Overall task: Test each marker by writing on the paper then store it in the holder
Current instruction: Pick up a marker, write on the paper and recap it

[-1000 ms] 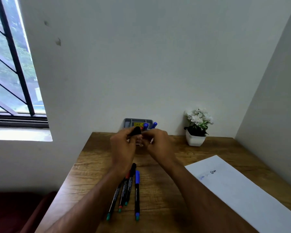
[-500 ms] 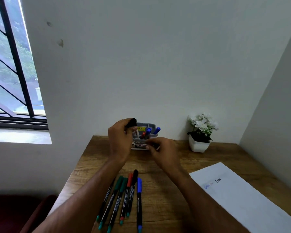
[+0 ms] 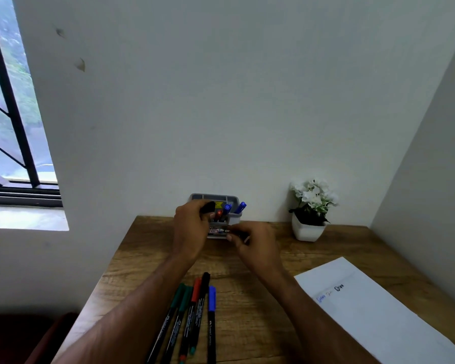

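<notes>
A grey holder (image 3: 233, 199) stands at the back of the wooden desk against the wall, with two blue markers (image 3: 241, 207) and a red one (image 3: 219, 213) in it. My left hand (image 3: 192, 229) grips a capped black marker (image 3: 208, 207) at the holder's left top. My right hand (image 3: 255, 245) has its fingers curled against the holder's lower front edge. Several markers (image 3: 195, 316) in green, red, black and blue lie side by side near me. The white paper (image 3: 378, 311) with small scribbles lies at the right.
A white pot of white flowers (image 3: 309, 214) stands right of the holder. Walls close off the desk (image 3: 147, 253) at the back and right. A barred window (image 3: 11, 127) is at the left, with the desk's left edge below it.
Both hands held the black marker together a second ago. My left hand has since carried it up to the holder's top, and my right hand has dropped to the holder's front.
</notes>
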{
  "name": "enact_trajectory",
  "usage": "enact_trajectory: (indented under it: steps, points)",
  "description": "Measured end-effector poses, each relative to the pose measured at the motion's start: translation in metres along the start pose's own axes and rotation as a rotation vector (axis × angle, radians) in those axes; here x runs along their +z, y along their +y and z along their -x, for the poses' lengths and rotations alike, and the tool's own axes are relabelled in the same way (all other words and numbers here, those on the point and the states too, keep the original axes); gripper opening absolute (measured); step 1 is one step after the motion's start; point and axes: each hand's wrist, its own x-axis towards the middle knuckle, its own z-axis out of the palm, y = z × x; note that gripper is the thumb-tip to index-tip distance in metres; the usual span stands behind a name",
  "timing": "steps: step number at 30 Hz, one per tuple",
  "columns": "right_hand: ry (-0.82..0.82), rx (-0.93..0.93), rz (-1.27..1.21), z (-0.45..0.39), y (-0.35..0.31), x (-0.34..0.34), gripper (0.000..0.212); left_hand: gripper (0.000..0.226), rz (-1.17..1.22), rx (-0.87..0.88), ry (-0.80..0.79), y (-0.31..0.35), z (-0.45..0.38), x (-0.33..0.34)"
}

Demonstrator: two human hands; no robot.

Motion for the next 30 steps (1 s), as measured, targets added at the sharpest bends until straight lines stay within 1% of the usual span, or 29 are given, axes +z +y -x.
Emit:
enact_trajectory:
  steps: [7,13,19,22,26,28,30]
  points:
    - [-0.054,0.028,0.018,0.002,0.005,0.003,0.025,0.030,0.008,0.001,-0.014,0.003,0.003,0.002]
    - [-0.061,0.025,0.023,0.005,0.004,0.004,0.026,0.032,0.047,-0.004,0.043,0.009,0.009,-0.003]
    - [-0.036,0.006,-0.009,0.013,0.001,0.001,0.024,0.032,0.014,-0.104,0.062,0.006,0.026,-0.006]
    - [-0.046,0.000,-0.017,0.018,-0.001,-0.001,0.023,0.031,-0.020,-0.089,0.048,0.004,0.035,-0.013]
    - [-0.062,-0.015,-0.018,0.028,-0.002,-0.002,0.019,0.027,-0.021,-0.069,-0.075,0.011,0.052,-0.025]
    - [-0.106,-0.007,-0.020,0.035,-0.005,-0.002,0.018,0.026,-0.030,-0.071,-0.203,0.014,0.061,-0.031]
    - [-0.167,0.002,-0.039,0.042,-0.008,-0.003,0.017,0.026,-0.068,-0.068,-0.377,0.016,0.067,-0.035]
